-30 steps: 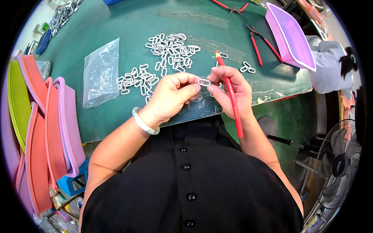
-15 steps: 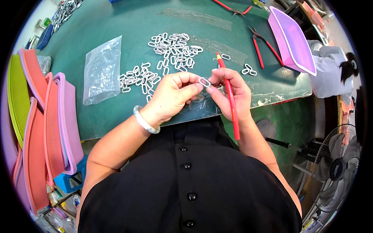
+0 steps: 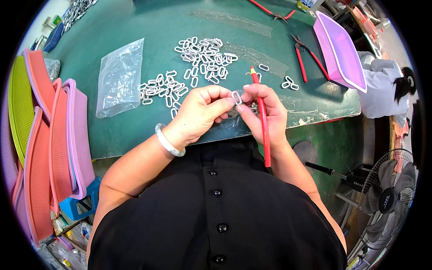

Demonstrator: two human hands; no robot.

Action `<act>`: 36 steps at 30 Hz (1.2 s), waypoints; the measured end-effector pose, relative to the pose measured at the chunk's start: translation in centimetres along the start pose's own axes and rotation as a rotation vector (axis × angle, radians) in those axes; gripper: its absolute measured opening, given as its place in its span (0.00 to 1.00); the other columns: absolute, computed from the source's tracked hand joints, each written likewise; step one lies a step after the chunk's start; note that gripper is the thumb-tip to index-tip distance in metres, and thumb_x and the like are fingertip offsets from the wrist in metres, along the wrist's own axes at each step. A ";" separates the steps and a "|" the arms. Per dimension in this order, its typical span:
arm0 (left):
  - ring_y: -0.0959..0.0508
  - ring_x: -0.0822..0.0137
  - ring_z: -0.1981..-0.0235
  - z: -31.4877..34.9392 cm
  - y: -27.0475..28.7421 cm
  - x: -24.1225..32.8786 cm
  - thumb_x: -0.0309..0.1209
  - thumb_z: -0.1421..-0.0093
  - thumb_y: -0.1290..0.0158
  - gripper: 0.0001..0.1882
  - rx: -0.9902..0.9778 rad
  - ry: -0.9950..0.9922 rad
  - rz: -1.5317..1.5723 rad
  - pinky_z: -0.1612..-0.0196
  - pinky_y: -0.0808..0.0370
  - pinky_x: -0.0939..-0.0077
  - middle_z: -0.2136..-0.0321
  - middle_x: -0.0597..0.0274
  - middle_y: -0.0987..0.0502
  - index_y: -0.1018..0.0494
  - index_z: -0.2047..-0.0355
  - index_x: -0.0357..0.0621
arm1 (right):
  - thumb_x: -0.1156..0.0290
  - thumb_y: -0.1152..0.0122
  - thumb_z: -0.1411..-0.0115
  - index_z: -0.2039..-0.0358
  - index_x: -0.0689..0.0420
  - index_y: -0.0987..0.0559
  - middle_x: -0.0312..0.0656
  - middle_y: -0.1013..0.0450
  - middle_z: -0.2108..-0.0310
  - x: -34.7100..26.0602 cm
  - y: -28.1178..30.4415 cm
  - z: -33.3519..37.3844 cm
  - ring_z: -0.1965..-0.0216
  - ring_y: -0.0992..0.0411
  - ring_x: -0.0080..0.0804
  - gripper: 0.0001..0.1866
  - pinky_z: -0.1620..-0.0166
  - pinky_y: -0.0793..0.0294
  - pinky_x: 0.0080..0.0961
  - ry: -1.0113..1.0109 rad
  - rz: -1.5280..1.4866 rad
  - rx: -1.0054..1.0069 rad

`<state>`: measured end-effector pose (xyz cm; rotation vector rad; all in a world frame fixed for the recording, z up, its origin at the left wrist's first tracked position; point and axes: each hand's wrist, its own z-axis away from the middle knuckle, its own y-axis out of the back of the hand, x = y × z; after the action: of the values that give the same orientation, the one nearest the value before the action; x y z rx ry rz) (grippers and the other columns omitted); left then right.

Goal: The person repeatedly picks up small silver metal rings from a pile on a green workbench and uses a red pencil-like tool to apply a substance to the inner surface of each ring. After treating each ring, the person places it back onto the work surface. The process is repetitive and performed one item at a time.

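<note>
Between the thumb and forefinger of my left hand (image 3: pixel 201 110), a silvery oval link (image 3: pixel 236 97) is pinched near the table's front edge. The fingertips of my right hand (image 3: pixel 266 108) meet the link's other side. A red pencil (image 3: pixel 264 130) is tucked through my right hand, its tip up and its blunt end down toward me. Beyond my hands lies a heap of similar oval links (image 3: pixel 204 56), with a second cluster (image 3: pixel 164 87) to its left. A few loose links (image 3: pixel 290 83) lie to the right.
A clear plastic bag (image 3: pixel 119 81) lies left of the links. Red-handled pliers (image 3: pixel 310 58) and a purple basket (image 3: pixel 340 51) are at the right. Stacked coloured baskets (image 3: pixel 58 135) stand at the left. A fan (image 3: pixel 387 198) is at lower right; another person (image 3: pixel 384 85) sits beyond the table.
The link has turned more upright between my fingertips. My right hand has shifted slightly left and the pencil has swung closer to vertical. The view has moved a little.
</note>
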<state>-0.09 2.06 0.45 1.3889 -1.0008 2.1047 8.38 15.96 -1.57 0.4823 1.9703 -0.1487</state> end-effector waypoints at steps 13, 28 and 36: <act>0.33 0.82 0.79 0.9 0.6 -0.1 0.28 0.43 0.52 0.06 0.016 0.025 0.010 0.76 0.36 0.89 0.77 0.70 0.28 0.28 0.68 0.40 | 0.86 0.42 0.55 0.59 0.60 0.31 0.35 0.34 0.67 0.0 -0.4 0.5 0.66 0.34 0.21 0.20 0.63 0.34 0.17 -0.066 -0.093 -0.029; 0.34 0.84 0.80 1.4 0.9 -0.3 0.30 0.44 0.51 0.07 0.003 0.003 -0.039 0.78 0.37 0.91 0.80 0.73 0.30 0.28 0.69 0.40 | 0.87 0.44 0.54 0.60 0.59 0.30 0.35 0.32 0.66 0.0 -0.8 0.5 0.65 0.33 0.21 0.19 0.64 0.33 0.17 -0.087 -0.206 -0.098; 0.34 0.83 0.80 1.6 0.8 -0.1 0.30 0.43 0.51 0.07 0.005 -0.016 -0.084 0.78 0.37 0.91 0.79 0.73 0.30 0.28 0.69 0.40 | 0.87 0.44 0.54 0.59 0.59 0.30 0.35 0.33 0.67 0.1 -0.8 0.6 0.66 0.33 0.21 0.19 0.63 0.33 0.18 -0.086 -0.206 -0.103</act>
<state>0.38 0.30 0.43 1.4269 -0.9274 2.0405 8.53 15.04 -2.08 0.2027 1.9295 -0.1931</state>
